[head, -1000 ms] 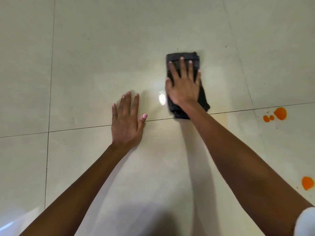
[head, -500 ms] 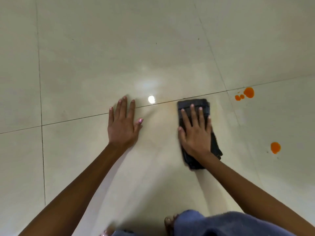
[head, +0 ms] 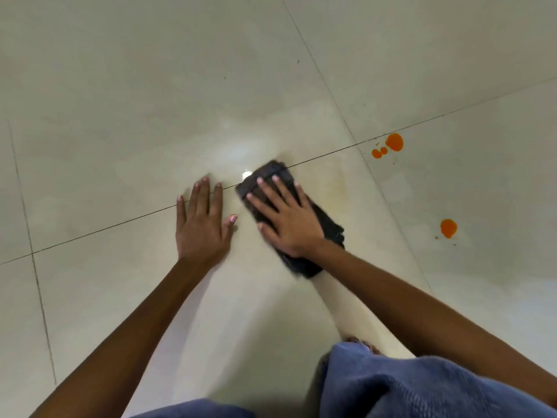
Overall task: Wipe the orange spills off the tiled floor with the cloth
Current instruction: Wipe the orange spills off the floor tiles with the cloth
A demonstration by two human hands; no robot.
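A folded dark grey cloth (head: 327, 224) lies flat on the cream tiled floor (head: 150, 101), angled from upper left to lower right. My right hand (head: 286, 218) presses down on it with fingers spread. My left hand (head: 202, 227) rests flat on the bare tile just left of the cloth, palm down, holding nothing. A cluster of orange spill drops (head: 390, 144) sits to the upper right of the cloth, beyond a grout line. A single orange drop (head: 448, 228) lies further right. A faint yellowish smear (head: 340, 188) marks the tile beside the cloth.
Dark grout lines cross the floor diagonally. Blue fabric of my clothing (head: 422, 387) fills the bottom right, with a bare foot (head: 360, 345) showing at its upper edge. A bright light reflection (head: 241, 155) glares on the tile above the hands.
My right hand has slid the cloth back toward me, then left toward my left hand, turning it diagonal. My left hand has stayed planted. The view has shifted, bringing my clothing into sight.
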